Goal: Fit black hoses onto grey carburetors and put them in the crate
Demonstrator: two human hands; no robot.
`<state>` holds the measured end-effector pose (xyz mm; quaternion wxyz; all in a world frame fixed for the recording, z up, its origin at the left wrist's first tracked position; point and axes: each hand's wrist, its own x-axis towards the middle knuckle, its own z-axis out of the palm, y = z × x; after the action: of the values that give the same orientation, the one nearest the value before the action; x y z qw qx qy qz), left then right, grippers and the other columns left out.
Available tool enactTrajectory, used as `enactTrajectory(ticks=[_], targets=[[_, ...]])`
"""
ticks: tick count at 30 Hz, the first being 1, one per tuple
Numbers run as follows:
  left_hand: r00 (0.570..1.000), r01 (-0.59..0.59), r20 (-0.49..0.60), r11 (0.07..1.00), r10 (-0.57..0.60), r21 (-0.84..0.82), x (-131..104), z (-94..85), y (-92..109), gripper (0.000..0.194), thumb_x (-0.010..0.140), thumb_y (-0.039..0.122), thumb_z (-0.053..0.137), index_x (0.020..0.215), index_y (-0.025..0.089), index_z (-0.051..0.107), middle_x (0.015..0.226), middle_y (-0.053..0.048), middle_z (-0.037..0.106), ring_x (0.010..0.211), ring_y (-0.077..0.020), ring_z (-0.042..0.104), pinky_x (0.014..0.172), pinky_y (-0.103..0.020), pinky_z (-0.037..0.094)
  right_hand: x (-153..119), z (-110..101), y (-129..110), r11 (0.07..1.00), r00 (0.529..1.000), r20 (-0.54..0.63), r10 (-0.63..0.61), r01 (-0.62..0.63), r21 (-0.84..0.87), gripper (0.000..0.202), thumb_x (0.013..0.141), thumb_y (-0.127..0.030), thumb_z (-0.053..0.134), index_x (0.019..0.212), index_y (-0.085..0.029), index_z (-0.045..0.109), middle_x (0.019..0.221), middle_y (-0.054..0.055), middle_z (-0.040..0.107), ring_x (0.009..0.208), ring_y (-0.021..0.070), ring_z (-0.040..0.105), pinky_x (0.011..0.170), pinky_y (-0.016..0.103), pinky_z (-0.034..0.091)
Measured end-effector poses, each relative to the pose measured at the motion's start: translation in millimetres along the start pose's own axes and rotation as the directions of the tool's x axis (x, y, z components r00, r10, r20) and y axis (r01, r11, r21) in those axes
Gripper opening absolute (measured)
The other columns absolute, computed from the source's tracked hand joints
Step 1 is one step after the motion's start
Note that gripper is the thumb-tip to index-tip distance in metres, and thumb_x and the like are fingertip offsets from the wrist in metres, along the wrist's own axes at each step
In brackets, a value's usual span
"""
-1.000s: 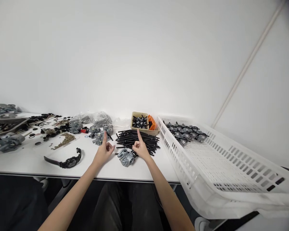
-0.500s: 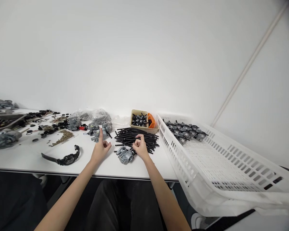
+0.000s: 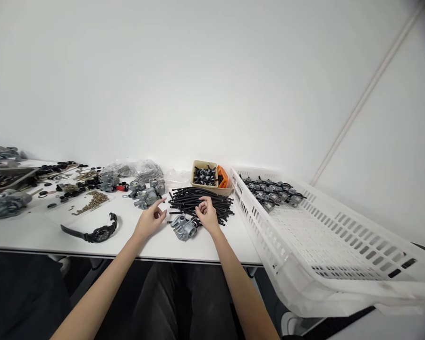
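My left hand [image 3: 149, 222] is just above the white table, thumb and index finger apart and the other fingers curled, with nothing between them. Just beyond it stand grey metal carburetors [image 3: 147, 197]. My right hand [image 3: 208, 216] is over the near edge of a pile of short black rubber hoses [image 3: 187, 198], its fingers curled in towards the thumb. Whatever these fingers may hold is hidden. Close to its left side, a single carburetor [image 3: 183, 228] rests on the table; my right hand partly covers its dark end.
A white perforated crate [image 3: 286, 264] on the right holds rows of carburetors with black hoses. Behind the pile are a cream bin [image 3: 194, 174] of small black parts and an orange basket [image 3: 223, 177]. On the left lie a black wristwatch [image 3: 101, 234] and brass pieces [image 3: 95, 200].
My left index finger has tipped from pointing upright to leaning right, towards the hoses. My right hand has stayed almost in place. The carburetor between my hands has not visibly moved.
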<state>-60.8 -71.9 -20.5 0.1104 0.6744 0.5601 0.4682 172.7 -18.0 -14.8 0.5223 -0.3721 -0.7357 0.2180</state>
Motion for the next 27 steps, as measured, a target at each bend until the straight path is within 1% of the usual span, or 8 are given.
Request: enactTrajectory(ticks=[3, 6, 14, 17, 19, 21, 25, 27], targets=[[0.996, -0.059, 0.077, 0.997, 0.055, 0.053, 0.8, 0.8, -2.6, 0.035, 0.081, 0.034, 0.048, 0.11, 0.02, 0.059, 0.076, 0.001, 0.063, 0.056, -0.0129, 0.052, 0.062, -0.026, 0.042, -2.8, -4.1, 0.1, 0.953, 0.995, -0.023, -0.096, 0.085, -0.289, 0.032, 0.082, -0.018, 0.051, 0.112, -0.023, 0.058, 0.097, 0.006, 0.061, 0.089, 0.0207, 0.052, 0.081, 0.036, 0.042], [0.985, -0.12, 0.137, 0.988, 0.107, 0.096, 0.1, 0.7, -2.0, 0.036, 0.076, 0.024, 0.046, 0.109, 0.02, 0.058, 0.091, -0.002, 0.063, 0.065, -0.014, 0.055, 0.066, -0.028, 0.044, -5.4, -5.7, 1.5, 0.898, 0.995, 0.022, -0.097, 0.097, -0.428, 0.031, 0.082, -0.012, 0.05, 0.104, -0.025, 0.066, 0.109, 0.007, 0.062, 0.102, 0.0261, 0.049, 0.088, 0.043, 0.039], [0.966, -0.189, 0.192, 0.981, 0.176, 0.053, -8.2, -7.1, 13.9, 0.045, 0.069, 0.015, 0.044, 0.113, 0.019, 0.053, 0.108, -0.005, 0.059, 0.081, -0.0168, 0.056, 0.074, -0.03, 0.046, -7.6, -13.6, 4.1, 0.915, 0.99, 0.01, -0.14, 0.133, -0.381, 0.044, 0.072, 0.002, 0.043, 0.105, -0.019, 0.063, 0.113, 0.009, 0.058, 0.108, 0.0237, 0.05, 0.097, 0.041, 0.042], [0.92, -0.268, 0.302, 0.963, 0.25, 0.019, -8.6, -9.6, 20.1, 0.054, 0.069, 0.017, 0.049, 0.123, 0.02, 0.049, 0.119, -0.008, 0.055, 0.098, -0.0216, 0.054, 0.089, -0.036, 0.044, -6.3, -15.9, 6.3, 0.905, 0.986, -0.032, -0.163, 0.137, -0.402, 0.032, 0.077, -0.002, 0.047, 0.097, -0.018, 0.066, 0.111, 0.011, 0.057, 0.109, 0.0249, 0.05, 0.098, 0.041, 0.043], [0.889, -0.318, 0.356, 0.948, 0.289, 0.024, -8.1, -10.1, 21.9, 0.059, 0.07, 0.021, 0.054, 0.128, 0.021, 0.047, 0.124, -0.009, 0.053, 0.11, -0.0255, 0.05, 0.096, -0.04, 0.039, -4.6, -17.7, 6.2, 0.902, 0.966, -0.134, -0.22, 0.149, -0.404, 0.026, 0.084, -0.009, 0.047, 0.098, -0.019, 0.067, 0.107, 0.011, 0.058, 0.106, 0.0237, 0.052, 0.097, 0.041, 0.045], [0.876, -0.329, 0.389, 0.943, 0.287, 0.046, -7.6, -9.7, 21.2, 0.065, 0.071, 0.027, 0.06, 0.133, 0.023, 0.043, 0.128, -0.01, 0.051, 0.115, -0.0278, 0.046, 0.099, -0.043, 0.036, -3.3, -20.8, 4.6, 0.891, 0.897, -0.286, -0.337, 0.207, -0.403, 0.027, 0.09, -0.013, 0.043, 0.106, -0.02, 0.064, 0.105, 0.011, 0.059, 0.104, 0.0213, 0.055, 0.094, 0.039, 0.047], [0.866, -0.303, 0.44, 0.949, 0.235, 0.089, -8.4, -5.7, 18.4, 0.086, 0.066, 0.046, 0.071, 0.142, 0.032, 0.033, 0.14, -0.008, 0.043, 0.122, -0.0327, 0.039, 0.101, -0.049, 0.033, -2.7, -27.1, 1.5, 0.833, 0.651, -0.532, -0.542, 0.334, -0.44, 0.025, 0.093, -0.015, 0.041, 0.115, -0.023, 0.052, 0.104, 0.009, 0.06, 0.102, 0.0187, 0.059, 0.089, 0.039, 0.052], [0.869, -0.295, 0.442, 0.95, 0.221, 0.106, -9.3, -1.2, 20.7, 0.095, 0.06, 0.057, 0.074, 0.142, 0.036, 0.032, 0.145, -0.008, 0.038, 0.126, -0.0359, 0.034, 0.102, -0.053, 0.03, -2.5, -28.3, 2.0, 0.824, 0.598, -0.571, -0.563, 0.355, -0.441, 0.022, 0.094, -0.015, 0.04, 0.112, -0.024, 0.048, 0.104, 0.009, 0.059, 0.101, 0.0187, 0.06, 0.086, 0.041, 0.054]])
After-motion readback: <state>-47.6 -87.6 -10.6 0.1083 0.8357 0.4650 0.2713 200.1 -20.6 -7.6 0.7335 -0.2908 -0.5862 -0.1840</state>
